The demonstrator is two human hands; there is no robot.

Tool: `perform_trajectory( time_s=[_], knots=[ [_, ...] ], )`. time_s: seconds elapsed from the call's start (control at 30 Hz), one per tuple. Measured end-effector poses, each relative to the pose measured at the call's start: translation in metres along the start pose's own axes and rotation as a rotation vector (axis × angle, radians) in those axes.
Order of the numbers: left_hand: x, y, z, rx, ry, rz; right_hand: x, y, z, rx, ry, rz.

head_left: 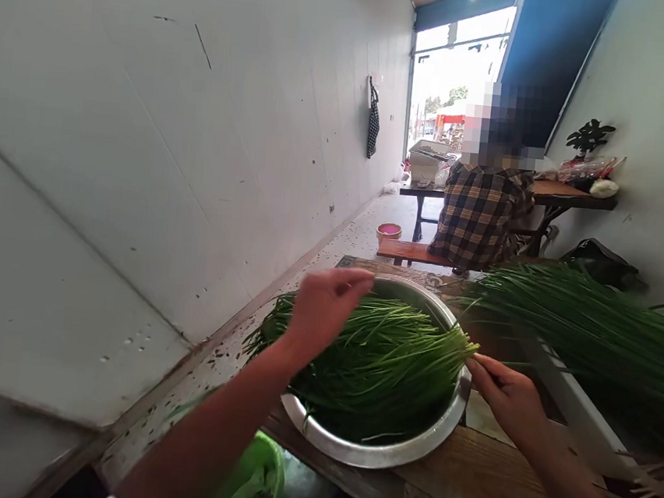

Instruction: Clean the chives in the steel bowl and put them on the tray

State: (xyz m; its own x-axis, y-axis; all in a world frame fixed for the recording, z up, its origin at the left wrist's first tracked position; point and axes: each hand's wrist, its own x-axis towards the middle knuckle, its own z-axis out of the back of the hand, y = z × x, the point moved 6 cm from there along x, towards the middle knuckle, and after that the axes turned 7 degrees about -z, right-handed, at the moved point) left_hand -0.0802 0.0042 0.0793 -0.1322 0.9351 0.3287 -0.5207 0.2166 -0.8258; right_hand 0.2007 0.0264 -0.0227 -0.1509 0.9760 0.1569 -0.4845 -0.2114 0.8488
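A wide steel bowl (368, 454) stands on the wooden table, heaped with long green garlic chives (380, 363). Their pale stem ends gather at the right rim. There my right hand (509, 395) pinches the tips of some stems between thumb and fingers. My left hand (330, 304) is raised over the far left part of the bowl, thumb and fingertips pressed together. Whatever may be in that pinch is too small to make out. A larger pile of garlic chives (600, 330) lies to the right, beyond my right hand, over a white box (579, 418).
Below the table's near edge is a green bin (263, 477) with leafy scraps. A person in a plaid shirt (479, 212) sits ahead, back turned, on a bench (405, 251) at another table (572, 195). A pink-lined basket (389, 233) stands on the floor. A white wall (229, 153) runs along the left.
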Motion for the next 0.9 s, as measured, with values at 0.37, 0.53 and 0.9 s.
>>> perform_trajectory(
  time_s=[0.37,0.53,0.9],
  knots=[
    [0.004,0.065,-0.139,-0.502,0.306,0.358,-0.005,-0.022,-0.009,0.031,0.124,-0.047],
    [0.006,0.058,-0.136,-0.607,0.28,0.416,-0.012,-0.016,-0.001,-0.074,0.154,0.005],
    [0.011,0.063,-0.131,-0.76,0.297,0.503,0.002,0.003,0.008,-0.189,0.127,0.132]
  ],
)
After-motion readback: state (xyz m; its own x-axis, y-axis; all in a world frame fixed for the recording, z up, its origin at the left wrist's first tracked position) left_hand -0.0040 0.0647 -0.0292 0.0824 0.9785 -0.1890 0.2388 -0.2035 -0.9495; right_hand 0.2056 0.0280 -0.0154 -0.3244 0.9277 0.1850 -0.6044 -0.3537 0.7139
